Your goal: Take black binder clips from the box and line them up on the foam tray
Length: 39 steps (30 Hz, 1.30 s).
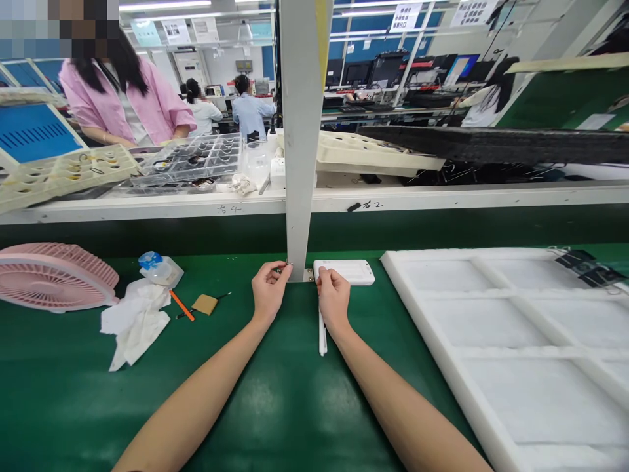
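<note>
My left hand [268, 288] rests on the green mat at the foot of a white post [299, 164], fingers curled in a pinch on a small dark part I cannot make out. My right hand [333, 298] lies just right of the post, fingers closed on the left end of a white flat device [350, 271]. A thin white stick [322, 334] lies on the mat under my right wrist.
A pink fan [54, 275] lies at the left. Near it are crumpled white cloths [135, 321], a small bottle [157, 265], an orange pen [182, 305] and a tan pad [205, 303]. A white foam tray [515, 328] fills the right. A person in pink [122, 98] works beyond the shelf.
</note>
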Each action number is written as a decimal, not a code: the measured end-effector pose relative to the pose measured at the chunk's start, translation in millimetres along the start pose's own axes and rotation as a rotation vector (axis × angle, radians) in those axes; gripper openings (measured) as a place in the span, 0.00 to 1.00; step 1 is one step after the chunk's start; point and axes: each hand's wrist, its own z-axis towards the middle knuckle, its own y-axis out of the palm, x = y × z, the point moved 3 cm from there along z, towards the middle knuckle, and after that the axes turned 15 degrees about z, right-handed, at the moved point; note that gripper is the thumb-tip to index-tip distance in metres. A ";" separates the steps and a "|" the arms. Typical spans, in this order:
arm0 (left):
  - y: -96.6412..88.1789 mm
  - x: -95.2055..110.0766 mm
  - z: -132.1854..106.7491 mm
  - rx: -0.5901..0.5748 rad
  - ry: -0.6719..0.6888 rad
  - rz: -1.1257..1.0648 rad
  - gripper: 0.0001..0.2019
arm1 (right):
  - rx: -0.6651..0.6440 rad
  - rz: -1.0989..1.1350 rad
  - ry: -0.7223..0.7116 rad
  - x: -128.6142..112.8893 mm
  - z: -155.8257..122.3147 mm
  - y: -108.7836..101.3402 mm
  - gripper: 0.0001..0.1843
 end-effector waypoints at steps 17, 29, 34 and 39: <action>1.0 -3.7 2.4 0.026 0.036 -0.023 0.16 | 0.001 -0.007 -0.006 -0.2 -0.6 0.6 0.25; 0.3 -0.4 1.8 0.036 0.054 -0.029 0.15 | -0.004 -0.008 -0.011 0.5 -0.5 0.1 0.25; -0.8 3.9 2.2 0.042 0.066 -0.030 0.15 | -0.003 0.006 -0.005 0.2 -0.7 0.7 0.25; -2.5 6.7 3.8 0.017 0.057 -0.019 0.16 | 0.000 0.000 0.004 0.5 -1.3 -0.6 0.25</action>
